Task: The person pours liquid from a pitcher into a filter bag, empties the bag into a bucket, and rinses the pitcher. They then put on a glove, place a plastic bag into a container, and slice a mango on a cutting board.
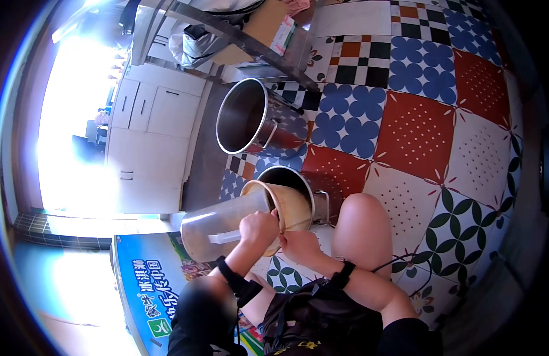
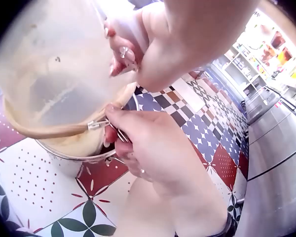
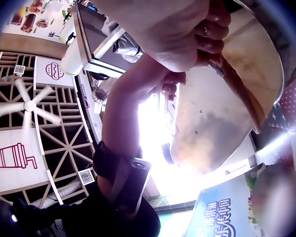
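A translucent plastic pitcher [image 1: 218,216] lies tilted with its mouth at a tan cloth strainer [image 1: 295,207], which rests in a steel pot [image 1: 311,188]. My left hand [image 1: 259,230] grips the pitcher's handle; its ringed fingers [image 2: 124,53] curl round it in the left wrist view. My right hand [image 1: 302,246] pinches the metal end of the strainer's cloth-covered rim [image 2: 54,131], close beside the left hand. Brownish residue coats the inside of the pitcher [image 3: 207,118]. Whether liquid is flowing is hidden.
A second steel pot [image 1: 274,127] with a side handle stands beyond the first on the patterned tiles. Behind it is a metal rack [image 1: 245,41] with bags and cardboard. White cabinets [image 1: 153,113] and a blue printed panel [image 1: 141,279] are at the left.
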Tool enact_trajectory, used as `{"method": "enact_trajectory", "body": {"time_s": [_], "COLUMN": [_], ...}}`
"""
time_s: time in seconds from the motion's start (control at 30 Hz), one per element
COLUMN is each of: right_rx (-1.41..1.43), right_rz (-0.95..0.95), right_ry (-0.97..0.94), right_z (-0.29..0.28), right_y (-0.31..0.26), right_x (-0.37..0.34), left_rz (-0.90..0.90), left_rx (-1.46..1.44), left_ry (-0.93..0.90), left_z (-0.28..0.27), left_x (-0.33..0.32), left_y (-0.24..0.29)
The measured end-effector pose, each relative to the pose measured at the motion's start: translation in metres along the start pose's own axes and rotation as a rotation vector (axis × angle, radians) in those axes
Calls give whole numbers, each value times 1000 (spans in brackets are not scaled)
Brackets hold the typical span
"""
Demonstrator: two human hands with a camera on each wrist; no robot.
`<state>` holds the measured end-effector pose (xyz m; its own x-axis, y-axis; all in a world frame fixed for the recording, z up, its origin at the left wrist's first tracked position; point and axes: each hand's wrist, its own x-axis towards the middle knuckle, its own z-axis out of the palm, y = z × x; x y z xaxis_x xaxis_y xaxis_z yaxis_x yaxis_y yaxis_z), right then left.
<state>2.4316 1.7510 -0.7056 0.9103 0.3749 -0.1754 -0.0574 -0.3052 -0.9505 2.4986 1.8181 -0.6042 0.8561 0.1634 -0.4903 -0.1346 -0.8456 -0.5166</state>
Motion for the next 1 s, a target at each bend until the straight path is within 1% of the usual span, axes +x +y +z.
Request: {"method": "enact_trajectory", "body": {"time_s": [0.1, 0.13, 0.27, 0.37, 0.47, 0.57, 0.63, 0.7, 0.73, 0.83, 0.87, 0.97, 1.0], "right_rx": [41, 65, 97, 85, 74, 186, 164, 158, 163, 165, 163, 157, 173], "right_rz": [39, 48, 112, 58, 20, -47, -42, -35, -26, -8, -6, -8, 7], "right_ry": [-50, -64, -78, -59, 7, 76, 42, 25, 25, 15, 4, 19, -27], "right_z": [-6, -9, -16, -12, -5, -9, -10, -10, -10, -11, -11, -9, -13], "right_y": [-1, -2, -7, -7, -5, -9, -13, -17, -19, -21, -22, -21, -24], "right_x": [1, 1, 1, 0, -3, -9, -10, -10, -10, -12, -13, -11, -11], "left_rz": [4, 64, 55, 126, 183, 295, 433, 484, 445, 393, 422, 354, 386], "left_rx": [-4, 11, 32, -56, -99, -164, -249, -281, -276, -240, -205, -92, -82], "left_ry": [-35, -14, -105, -40, -120, -174, -57, -4, -52, -22, 63, 86, 142], "left_z": [15, 32, 14, 22, -15, -26, -24, -31, -40, -24, -19, -15, -12], "left_x": [1, 5, -2, -10, -33, -42, -47, -57, -64, -68, -70, -72, -69], "left_y": [9, 8, 15, 2, -4, -24, -48, -63, -66, -80, -77, -65, -64]}}
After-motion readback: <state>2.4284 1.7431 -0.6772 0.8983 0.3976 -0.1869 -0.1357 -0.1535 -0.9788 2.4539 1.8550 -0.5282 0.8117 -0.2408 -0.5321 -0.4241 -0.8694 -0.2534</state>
